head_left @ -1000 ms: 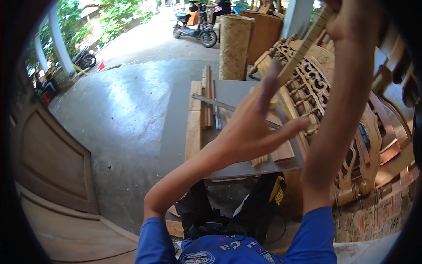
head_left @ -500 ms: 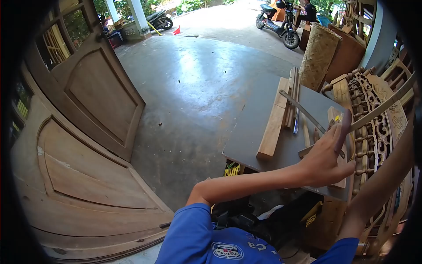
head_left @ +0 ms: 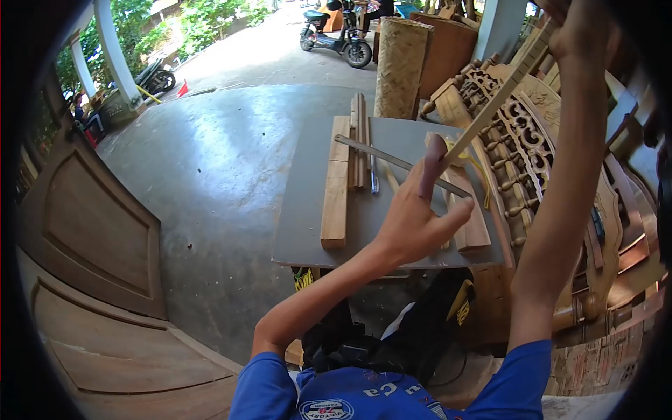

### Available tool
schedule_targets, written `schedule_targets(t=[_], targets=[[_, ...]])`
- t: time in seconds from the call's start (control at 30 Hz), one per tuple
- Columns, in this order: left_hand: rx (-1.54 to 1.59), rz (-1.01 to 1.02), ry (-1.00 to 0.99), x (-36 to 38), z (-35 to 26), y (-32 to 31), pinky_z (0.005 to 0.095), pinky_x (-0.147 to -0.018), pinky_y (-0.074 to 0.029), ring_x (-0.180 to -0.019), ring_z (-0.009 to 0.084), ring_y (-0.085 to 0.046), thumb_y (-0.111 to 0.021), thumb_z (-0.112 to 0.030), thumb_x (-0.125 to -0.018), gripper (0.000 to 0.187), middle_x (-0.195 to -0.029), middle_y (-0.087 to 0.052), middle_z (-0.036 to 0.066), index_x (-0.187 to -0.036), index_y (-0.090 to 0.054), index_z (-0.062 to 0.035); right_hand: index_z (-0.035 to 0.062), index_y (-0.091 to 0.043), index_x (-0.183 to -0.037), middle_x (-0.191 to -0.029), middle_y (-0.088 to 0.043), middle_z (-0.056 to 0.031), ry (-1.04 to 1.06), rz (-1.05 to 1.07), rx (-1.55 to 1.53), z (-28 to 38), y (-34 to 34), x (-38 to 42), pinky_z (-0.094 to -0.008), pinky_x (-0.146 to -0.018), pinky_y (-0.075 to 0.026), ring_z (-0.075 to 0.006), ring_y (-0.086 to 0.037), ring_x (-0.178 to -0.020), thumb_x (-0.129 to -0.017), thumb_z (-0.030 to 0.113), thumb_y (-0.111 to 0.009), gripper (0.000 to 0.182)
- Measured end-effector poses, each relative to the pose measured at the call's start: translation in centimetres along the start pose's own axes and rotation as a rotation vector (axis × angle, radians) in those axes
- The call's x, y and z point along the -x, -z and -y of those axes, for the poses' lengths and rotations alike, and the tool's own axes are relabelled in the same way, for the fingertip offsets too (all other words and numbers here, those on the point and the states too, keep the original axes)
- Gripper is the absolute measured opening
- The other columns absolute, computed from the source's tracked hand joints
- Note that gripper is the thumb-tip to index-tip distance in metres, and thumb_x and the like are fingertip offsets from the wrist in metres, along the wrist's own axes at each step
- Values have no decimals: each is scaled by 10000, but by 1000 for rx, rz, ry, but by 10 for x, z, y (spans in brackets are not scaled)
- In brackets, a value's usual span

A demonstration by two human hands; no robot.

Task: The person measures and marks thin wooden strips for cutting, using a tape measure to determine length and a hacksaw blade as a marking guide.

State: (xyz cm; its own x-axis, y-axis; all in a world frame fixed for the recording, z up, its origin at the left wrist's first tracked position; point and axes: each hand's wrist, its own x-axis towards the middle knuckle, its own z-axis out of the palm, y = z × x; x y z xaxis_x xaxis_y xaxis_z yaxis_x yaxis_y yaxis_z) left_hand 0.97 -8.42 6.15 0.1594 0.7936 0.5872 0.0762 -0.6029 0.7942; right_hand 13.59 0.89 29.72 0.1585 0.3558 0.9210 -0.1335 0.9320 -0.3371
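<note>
My left hand (head_left: 413, 220) is closed over the bench, round the brown handle of a tool that looks like a sliding bevel. Its thin metal blade (head_left: 371, 152) slants across the bench top, passing behind the fingers. From beside this handle a long pale wooden strip (head_left: 493, 105) with dark marks rises to the upper right. High at the right edge, my right hand (head_left: 577, 35) is wrapped round the strip's upper part. A wooden block (head_left: 338, 182) lies left of the blade, next to darker narrow strips (head_left: 360, 140). Under and beside my left hand is another wood piece (head_left: 470, 227).
A blue pen (head_left: 374, 175) rests on the grey bench top (head_left: 301, 196). Carved wooden furniture (head_left: 521, 140) leans close on the right. A woven roll (head_left: 402, 66) stands behind the bench. Panelled doors (head_left: 105, 217) are at left. Farther off are a scooter (head_left: 336, 35) and a person (head_left: 378, 14).
My view has swung right, so the bench appears farther left. My right hand has come into view at the upper right, on the strip. My left hand still grips the bevel-like tool.
</note>
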Motion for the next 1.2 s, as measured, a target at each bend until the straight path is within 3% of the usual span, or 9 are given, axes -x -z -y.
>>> schedule_targets(t=[0.2, 0.33, 0.47, 0.53, 0.6, 0.7, 0.8, 1.07, 1.2], targets=[[-161, 61, 145, 48, 60, 1, 346, -1011, -261, -1234, 276, -346, -638, -267, -769, 799, -1312, -363, 225, -1390, -172, -79, 168, -353, -677, -489, -224, 93, -70, -123, 31, 37, -15, 21, -204, -333, -159, -36, -175, -365, -934, 310, -393, 296], [-67, 99, 90, 23, 43, 4, 351, -1010, -263, -1234, 280, -348, -643, -293, -754, 826, -1318, -358, 230, -1392, -164, -80, 165, -379, -690, -493, -255, 90, -218, 303, -277, -4, 42, -44, -201, -335, -171, -34, -191, -363, -920, 337, -420, 290], [-63, 66, -45, 2, 2, 3, 361, -1011, -268, -1237, 296, -347, -648, -317, -741, 843, -1324, -354, 226, -1390, -167, -73, 169, -407, -709, -499, -287, 95, 135, -121, 89, 24, -10, 19, -194, -340, -186, -31, -217, -375, -911, 366, -432, 283], [-133, 51, 76, 13, 24, -3, 375, -1010, -281, -1226, 336, -356, -647, -345, -724, 868, -1311, -362, 233, -1387, -161, -66, 117, -294, -729, -512, -300, 4, -42, -167, 151, 39, -9, 13, -258, -393, -255, -71, -214, -387, -945, 396, -215, 361], [-195, 55, 178, 45, 59, -2, 392, -1003, -299, -1202, 383, -366, -635, -358, -701, 894, -1288, -373, 247, -1389, -142, -68, 142, -301, -665, -486, -295, 14, 15, 122, 83, 18, 27, -14, -237, -347, -212, -57, -189, -367, -943, 412, -211, 398], [-181, 76, 293, 39, 61, -2, 402, -992, -312, -1182, 392, -382, -603, -333, -684, 902, -1267, -387, 252, -1397, -107, -89, 164, -289, -598, -468, -273, 36, -66, 56, 45, 42, 8, 11, -215, -300, -122, -52, -157, -352, -944, 409, -179, 438], [-136, -10, -38, 10, 6, -3, 401, -988, -313, -1186, 391, -376, -606, -329, -678, 902, -1270, -385, 250, -1394, -119, -77, 164, -290, -622, -490, -265, 47, 19, 129, 76, 35, 12, 3, -221, -315, -159, -44, -187, -367, -942, 415, -186, 419], [-179, 34, 243, 44, 55, -2, 346, -995, -303, -1215, 338, -384, -588, -219, -683, 833, -1297, -382, 241, -1393, -171, -91, 110, -325, -809, -573, -317, -28, -94, 38, 81, 41, 6, 14, -333, -435, -263, -86, -213, -437, -925, 498, -204, 423], [9, 90, -1, 11, -2, 8, 339, -1042, -207, -1267, 248, -302, -572, -132, -734, 773, -1311, -380, 200, -1387, -168, -46, 154, -368, -721, -500, -267, 80, 55, 6, -18, 42, -24, 29, -211, -349, -199, -36, -204, -378, -930, 350, -358, 287]])
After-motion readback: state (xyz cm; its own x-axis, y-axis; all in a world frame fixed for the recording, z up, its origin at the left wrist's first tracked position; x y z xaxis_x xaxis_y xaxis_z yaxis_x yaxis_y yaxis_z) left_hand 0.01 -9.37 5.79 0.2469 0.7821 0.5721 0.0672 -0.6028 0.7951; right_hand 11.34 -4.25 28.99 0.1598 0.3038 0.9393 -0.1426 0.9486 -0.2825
